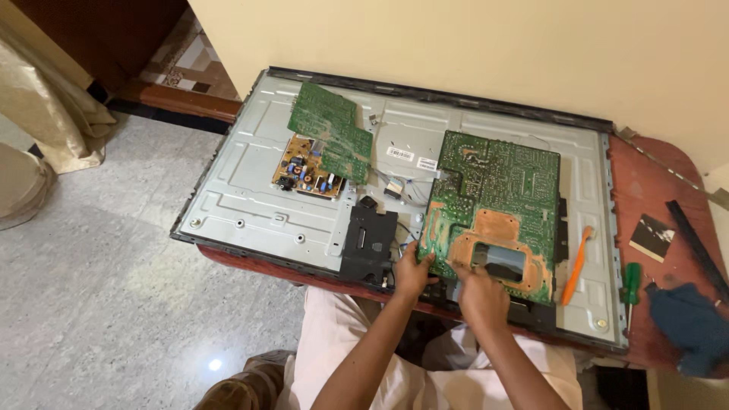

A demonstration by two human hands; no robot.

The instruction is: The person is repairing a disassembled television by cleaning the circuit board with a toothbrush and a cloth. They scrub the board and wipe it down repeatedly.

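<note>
A large green circuit board (pixel 497 190) lies solder side up on the grey metal back of an opened flat screen panel (pixel 243 182). My left hand (pixel 412 273) grips the board's near left corner. My right hand (pixel 481 292) rests on the board's near edge, below a rectangular cut-out (pixel 499 260). A smaller green circuit board (pixel 331 129) lies tilted over a yellow-brown board with components (pixel 304 171) at the panel's far left. A black plastic block (pixel 368 241) sits just left of my left hand.
The panel lies on a reddish-brown table (pixel 645 182) against a cream wall. An orange tool (pixel 576 266) lies on the panel to the right of the big board. A green-handled screwdriver (pixel 630 287), a dark cloth (pixel 692 323) and a black card (pixel 651 237) are on the table's right end.
</note>
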